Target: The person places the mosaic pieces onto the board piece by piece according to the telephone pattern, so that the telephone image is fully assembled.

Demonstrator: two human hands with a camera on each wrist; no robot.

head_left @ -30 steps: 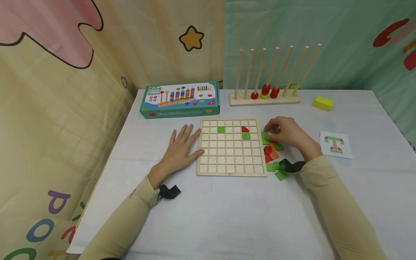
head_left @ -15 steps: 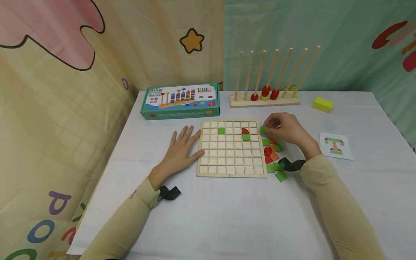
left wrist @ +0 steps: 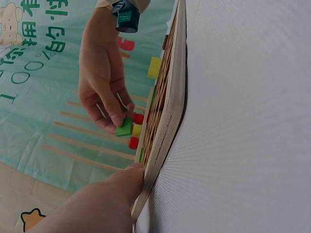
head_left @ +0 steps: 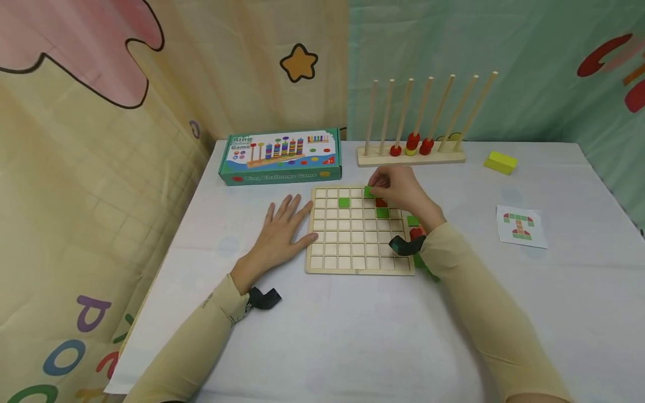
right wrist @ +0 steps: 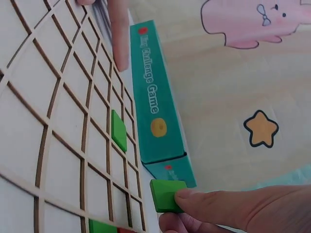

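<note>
Right hand (head_left: 403,187): thumb and fingers pinch a green tile (right wrist: 167,195), held above the far edge of the board (head_left: 350,238); the left wrist view shows it clear of the surface, so not seated. Left hand (head_left: 282,235): flat, fingers spread, thumb and index finger touching the near side edge of the board; grips nothing.

Between the hands, on the board: three pieces lie in cells. One green square (head_left: 344,202) sits toward the left hand; a red piece (head_left: 381,202) and a second green square (head_left: 382,212) sit together just below the right hand's fingers. All other cells in sight are bare.

Under the right wrist, beside the board: loose pieces (head_left: 413,221), green and red among them, partly hidden by the arm; count not possible.

Farther out, right of the right hand: a card (head_left: 521,225) printed with a green, red and orange pattern of many more than three pieces. Judgement: if the card is the model, work is at an early stage, most pieces left, orange none placed.
</note>
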